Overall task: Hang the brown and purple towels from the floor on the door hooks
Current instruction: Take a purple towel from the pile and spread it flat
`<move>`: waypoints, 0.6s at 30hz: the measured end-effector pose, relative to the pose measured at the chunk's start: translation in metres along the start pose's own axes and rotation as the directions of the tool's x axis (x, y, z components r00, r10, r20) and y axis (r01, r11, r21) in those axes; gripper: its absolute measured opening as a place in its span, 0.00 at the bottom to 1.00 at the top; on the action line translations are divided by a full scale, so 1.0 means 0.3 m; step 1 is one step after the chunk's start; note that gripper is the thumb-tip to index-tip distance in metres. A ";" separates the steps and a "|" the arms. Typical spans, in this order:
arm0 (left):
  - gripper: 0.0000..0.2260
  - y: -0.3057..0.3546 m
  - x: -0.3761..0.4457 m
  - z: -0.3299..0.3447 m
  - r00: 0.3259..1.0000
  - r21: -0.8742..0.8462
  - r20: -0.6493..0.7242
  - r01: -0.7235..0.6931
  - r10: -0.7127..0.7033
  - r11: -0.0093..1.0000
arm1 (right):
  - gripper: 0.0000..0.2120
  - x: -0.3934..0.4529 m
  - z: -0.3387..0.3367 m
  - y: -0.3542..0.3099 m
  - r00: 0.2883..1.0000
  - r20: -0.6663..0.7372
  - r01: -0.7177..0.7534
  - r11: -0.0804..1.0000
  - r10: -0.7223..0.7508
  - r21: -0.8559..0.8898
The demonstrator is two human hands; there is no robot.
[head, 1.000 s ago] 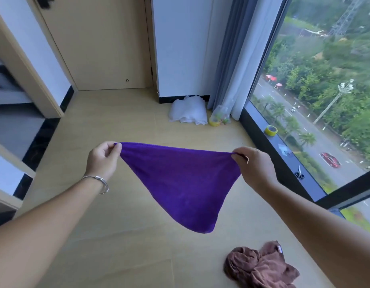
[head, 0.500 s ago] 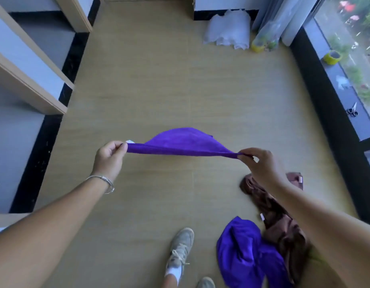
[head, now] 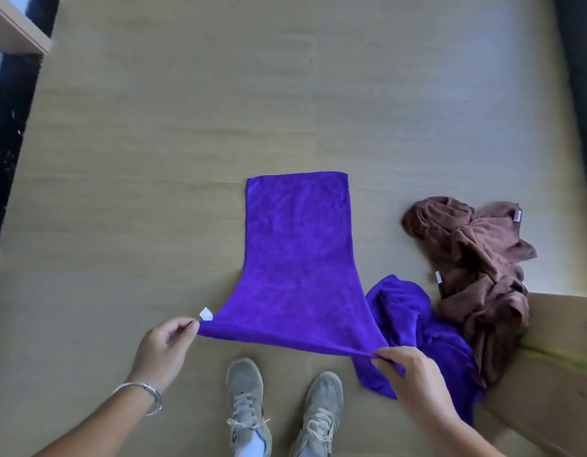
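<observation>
Pale wood-grain floor [head: 186, 110], black threshold strip [head: 8, 143] at left, daylight

Purple towel [head: 298, 258]: soft, matt, short-piled cloth with a stitched hem and a small white label [head: 206, 314]. Brown towels [head: 473, 268]: the same napped cloth, crumpled. Floor [head: 153, 159]: pale wood-grain boards, smooth with low sheen. Bracelet [head: 147, 390]: shiny silver metal. Sneakers [head: 249, 400]: grey matt suede-like uppers.

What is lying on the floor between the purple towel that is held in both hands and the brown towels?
A second, crumpled purple towel lies between the held purple towel and the brown towels, as the head view shows.
</observation>
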State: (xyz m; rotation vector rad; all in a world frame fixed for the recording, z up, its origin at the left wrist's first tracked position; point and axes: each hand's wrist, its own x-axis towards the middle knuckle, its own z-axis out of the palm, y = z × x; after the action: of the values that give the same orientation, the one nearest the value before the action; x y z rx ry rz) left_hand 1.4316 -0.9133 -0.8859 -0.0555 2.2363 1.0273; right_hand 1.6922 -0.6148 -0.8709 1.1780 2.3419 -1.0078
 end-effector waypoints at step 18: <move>0.07 -0.113 0.896 0.388 0.954 0.020 -0.214 -0.210 0.210 0.977 | 0.08 0.913 0.333 0.078 0.935 -0.349 0.095 0.990 -0.052 0.107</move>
State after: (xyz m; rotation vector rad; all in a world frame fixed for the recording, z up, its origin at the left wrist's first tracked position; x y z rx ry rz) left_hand 1.2974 -0.7958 -1.1208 0.0754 2.4788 1.1864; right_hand 1.5436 -0.5229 -1.1057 1.4245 2.6428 -1.0541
